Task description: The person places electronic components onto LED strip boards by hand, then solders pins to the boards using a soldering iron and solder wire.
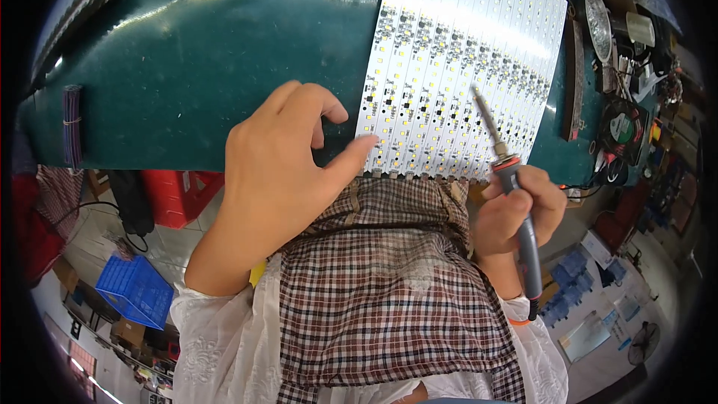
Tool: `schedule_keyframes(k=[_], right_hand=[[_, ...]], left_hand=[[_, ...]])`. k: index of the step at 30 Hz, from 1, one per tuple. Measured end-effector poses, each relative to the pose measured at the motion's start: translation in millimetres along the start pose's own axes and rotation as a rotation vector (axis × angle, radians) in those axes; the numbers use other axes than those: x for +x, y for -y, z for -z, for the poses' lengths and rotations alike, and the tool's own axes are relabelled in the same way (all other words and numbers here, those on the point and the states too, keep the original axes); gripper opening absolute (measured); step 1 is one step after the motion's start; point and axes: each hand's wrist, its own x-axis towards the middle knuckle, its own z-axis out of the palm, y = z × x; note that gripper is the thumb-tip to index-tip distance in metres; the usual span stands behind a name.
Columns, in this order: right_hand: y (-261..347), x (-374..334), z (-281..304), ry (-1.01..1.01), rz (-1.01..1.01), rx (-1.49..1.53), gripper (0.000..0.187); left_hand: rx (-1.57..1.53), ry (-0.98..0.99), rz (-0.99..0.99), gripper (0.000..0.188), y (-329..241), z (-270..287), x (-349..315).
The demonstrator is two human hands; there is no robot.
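A white panel of LED circuit board strips, dotted with yellow LEDs and small black parts, lies on the green worktable at its near edge. My left hand is beside the panel's lower left corner, thumb tip at the board's edge, fingers curved and apart with nothing between them. In my right hand is a grey and red soldering iron, its metal tip angled up and left over the lower middle of the panel. Whether the tip touches the board I cannot tell.
A tied bundle of thin dark wires lies at the table's left end. On the right are a dark metal bar, a round metal dish and a spool. A red stool and blue crate stand below left.
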Motion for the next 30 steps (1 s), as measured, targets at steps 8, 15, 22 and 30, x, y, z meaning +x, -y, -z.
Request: schedule_keyframes(k=[8,15,22,30], right_hand=[[-18.2,24.4,26.6,-0.236,-0.098,-0.342,0.026],[-45.9,49.2,43.8,-0.254,-0.197,-0.19,0.028],[-56.1,54.8,39.8,-0.217,-0.397,0.018,0.021],[-25.9,63.3,56.8,-0.308,-0.197,0.183,0.034]], left_hand=[[-0.052,0.199,0.084,0.034,3.9,-1.8,-1.2],[-0.354,0.134,0.132,0.029,7.0,-12.6,-10.2],[-0.321,0.047,0.071,0.027,7.2,-13.3,-14.8],[-0.249,-0.072,-0.043,0.027,-6.9,1.3,-12.5]])
